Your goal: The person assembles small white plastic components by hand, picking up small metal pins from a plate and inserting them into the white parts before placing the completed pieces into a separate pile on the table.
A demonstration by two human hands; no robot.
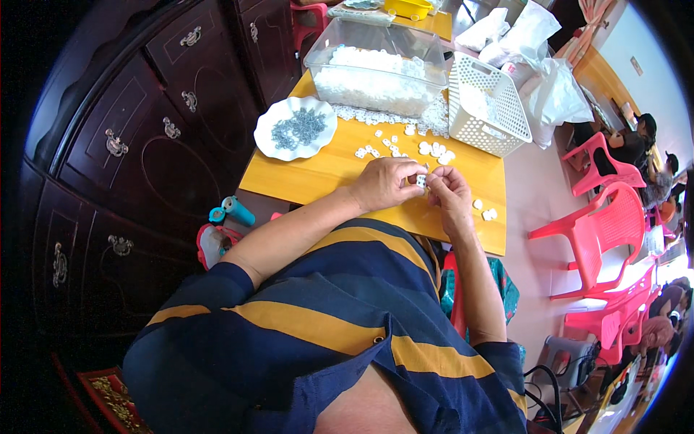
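Observation:
Over the near part of the yellow wooden table (289, 177), my left hand (387, 182) pinches a small white plastic piece (421, 180) with dark spots or holes in its face. Thumb and forefinger of my right hand (450, 194) are closed right beside that piece; whatever is between them is too small to make out. Small white plastic pieces (437, 150) lie loose beyond my hands, and a few more white pieces (489, 215) are to the right of my right hand. A white scalloped plate (266, 137) with a pile of small grey metal-looking parts stands at the left.
At the back, a clear plastic bin (318, 54) holds many white pieces, next to a white perforated basket (506, 134). White bags (557, 94) stand behind it. Dark cabinets (144, 145) line the left. Pink chairs (603, 224) and seated people are at the right.

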